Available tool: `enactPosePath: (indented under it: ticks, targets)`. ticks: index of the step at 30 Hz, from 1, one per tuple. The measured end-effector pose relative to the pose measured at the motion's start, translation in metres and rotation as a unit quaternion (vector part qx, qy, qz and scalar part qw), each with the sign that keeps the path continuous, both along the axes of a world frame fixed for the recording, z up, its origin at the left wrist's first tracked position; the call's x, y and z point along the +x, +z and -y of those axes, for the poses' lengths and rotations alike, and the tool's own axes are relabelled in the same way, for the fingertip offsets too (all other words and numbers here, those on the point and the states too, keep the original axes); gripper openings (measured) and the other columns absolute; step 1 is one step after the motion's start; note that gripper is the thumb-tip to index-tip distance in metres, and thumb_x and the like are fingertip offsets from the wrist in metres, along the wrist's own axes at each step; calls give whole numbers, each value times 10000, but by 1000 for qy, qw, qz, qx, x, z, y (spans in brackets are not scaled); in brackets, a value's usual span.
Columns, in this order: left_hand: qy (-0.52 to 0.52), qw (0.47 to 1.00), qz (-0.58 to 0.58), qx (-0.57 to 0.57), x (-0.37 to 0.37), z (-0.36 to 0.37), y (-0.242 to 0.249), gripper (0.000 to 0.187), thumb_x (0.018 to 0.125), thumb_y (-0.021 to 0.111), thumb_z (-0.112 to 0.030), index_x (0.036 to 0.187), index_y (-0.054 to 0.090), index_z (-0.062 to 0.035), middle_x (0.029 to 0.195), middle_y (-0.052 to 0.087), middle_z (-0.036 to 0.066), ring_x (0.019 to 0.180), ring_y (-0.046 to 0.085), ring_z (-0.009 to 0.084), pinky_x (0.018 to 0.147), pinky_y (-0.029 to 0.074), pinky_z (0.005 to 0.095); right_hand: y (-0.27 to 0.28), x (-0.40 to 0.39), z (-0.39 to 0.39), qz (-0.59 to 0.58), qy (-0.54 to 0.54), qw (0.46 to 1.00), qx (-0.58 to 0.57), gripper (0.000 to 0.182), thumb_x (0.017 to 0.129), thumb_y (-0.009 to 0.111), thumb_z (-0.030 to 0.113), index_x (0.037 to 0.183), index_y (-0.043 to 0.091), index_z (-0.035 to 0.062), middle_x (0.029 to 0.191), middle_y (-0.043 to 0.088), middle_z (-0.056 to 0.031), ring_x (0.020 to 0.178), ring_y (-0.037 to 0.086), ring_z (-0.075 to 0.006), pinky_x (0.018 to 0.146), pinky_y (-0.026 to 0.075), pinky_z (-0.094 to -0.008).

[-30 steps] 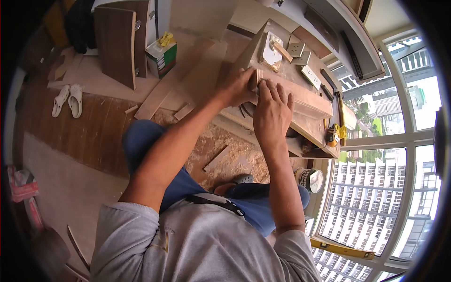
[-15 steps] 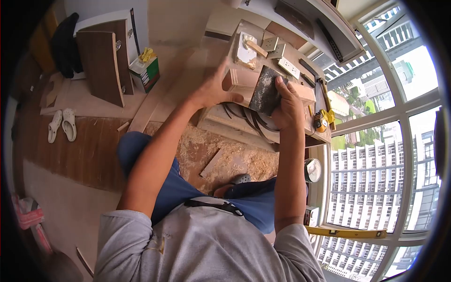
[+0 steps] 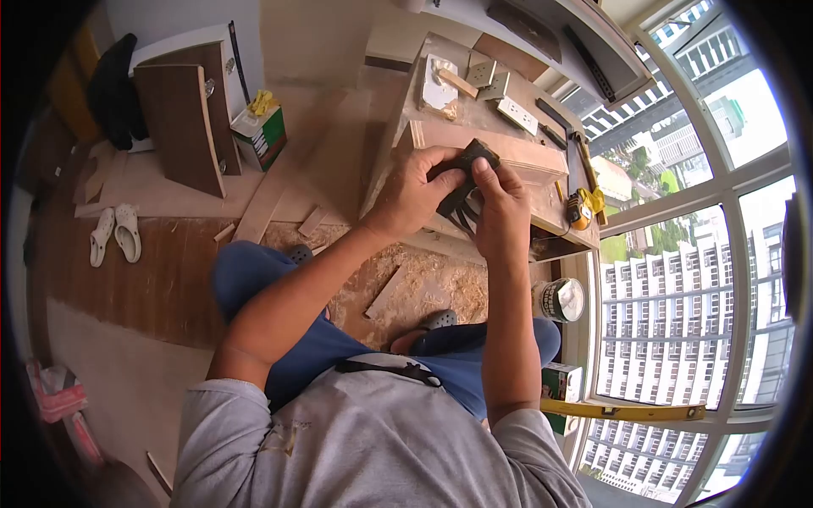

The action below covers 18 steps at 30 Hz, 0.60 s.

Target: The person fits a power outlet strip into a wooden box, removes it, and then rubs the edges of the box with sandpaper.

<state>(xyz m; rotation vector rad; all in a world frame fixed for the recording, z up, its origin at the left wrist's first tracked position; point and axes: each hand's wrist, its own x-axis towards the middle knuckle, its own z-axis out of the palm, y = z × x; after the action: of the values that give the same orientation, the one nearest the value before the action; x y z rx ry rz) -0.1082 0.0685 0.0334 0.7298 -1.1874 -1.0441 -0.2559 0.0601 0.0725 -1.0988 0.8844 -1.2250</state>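
Note:
Both hands grip a dark, dust-marked sheet of sandpaper (image 3: 456,191), which is bent or folded between them. My left hand (image 3: 410,193) closes on its left side, with the thumb pressed on the near face. On the opposite side my right hand (image 3: 503,203) pinches the top edge with the thumb on top. Just beyond the hands, a pale wooden box-like piece (image 3: 529,155) lies on the worktable (image 3: 478,117). The fingers cover part of the sandpaper and of that wooden piece.
On the worktable are socket plates (image 3: 517,115), a white board with a putty knife (image 3: 440,89) and a yellow tape measure (image 3: 581,208). A white tub (image 3: 559,300) and a spirit level (image 3: 627,411) are by the window. Shavings (image 3: 423,284) litter the floor.
My left hand has come in from the left and taken hold of the sandpaper. The sheet, flat in my right hand before, is now bent between both hands, lower and nearer.

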Motion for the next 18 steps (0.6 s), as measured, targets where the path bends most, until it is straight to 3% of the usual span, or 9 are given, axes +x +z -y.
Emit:
enactPosePath:
  ticks: [4, 5, 8, 10, 11, 13, 15, 17, 18]
  targets:
    - [26, 990, 139, -26, -2, -25, 9, 252, 982, 622, -24, 1221, 676, 35, 1014, 729, 236, 928, 727, 241, 823, 544, 384, -1, -16, -9, -15, 18, 999, -41, 203, 976, 748, 139, 1114, 662, 17, 1051, 717, -34, 909, 641, -78, 821, 516, -252]
    - [32, 989, 141, -22, 2, -24, 8, 252, 982, 622, -24, 1221, 676, 35, 1014, 729, 236, 928, 727, 241, 823, 544, 384, -2, -29, -10, -107, 12, 993, -51, 205, 967, 752, 108, 1110, 652, 1, 1039, 708, -36, 921, 638, -79, 806, 518, -241]
    - [-6, 974, 218, -62, 7, -24, 3, 249, 976, 655, -65, 1206, 684, 27, 1004, 729, 240, 930, 732, 280, 828, 541, 406, 16, -21, -26, -99, -10, 993, -59, 137, 964, 747, 70, 1037, 657, -3, 955, 686, -4, 877, 615, -58, 762, 508, -220]
    - [2, 982, 189, -31, 4, -29, 4, 234, 984, 668, -87, 1190, 703, 19, 990, 743, 210, 927, 732, 229, 833, 547, 373, 21, -27, -26, -288, 19, 955, -74, 87, 967, 735, 38, 984, 658, 2, 903, 661, 21, 817, 579, -34, 730, 487, -198]
    - [8, 987, 160, -2, 5, -31, 6, 222, 991, 681, -109, 1174, 723, 11, 975, 757, 179, 924, 732, 179, 838, 552, 340, 20, -27, -27, -286, 20, 955, -75, 87, 967, 735, 38, 984, 658, 2, 903, 661, 21, 817, 579, -34, 730, 487, -198]
    - [9, 987, 161, -27, 12, -29, 7, 203, 986, 694, -124, 1135, 733, 9, 947, 752, 175, 908, 735, 181, 817, 553, 341, 14, -29, -32, -225, -49, 958, -168, 71, 971, 720, 25, 967, 650, 10, 927, 672, 29, 802, 574, -23, 732, 487, -194]
    - [12, 986, 160, -50, 22, -31, 13, 189, 981, 708, -139, 1097, 743, 6, 919, 747, 172, 892, 738, 184, 797, 553, 343, 14, -33, -35, -198, -31, 964, -177, 84, 949, 724, -4, 972, 647, 20, 933, 690, 4, 822, 587, -43, 736, 499, -221]
    - [-77, 949, 305, 21, 31, -33, 22, 155, 960, 727, -125, 1047, 746, 2, 894, 744, 169, 873, 738, 178, 765, 556, 360, 23, -35, -43, -288, 6, 934, -211, 138, 915, 746, -24, 947, 624, 31, 917, 713, -22, 891, 627, -72, 817, 525, -261]
    - [-77, 949, 305, 21, 33, -33, 19, 155, 960, 727, -125, 1047, 746, 2, 894, 744, 169, 873, 738, 178, 765, 556, 360, 23, -35, -46, -182, 62, 966, -175, 212, 899, 762, -20, 1091, 680, 16, 1016, 751, -66, 1031, 657, -122, 934, 522, -298]
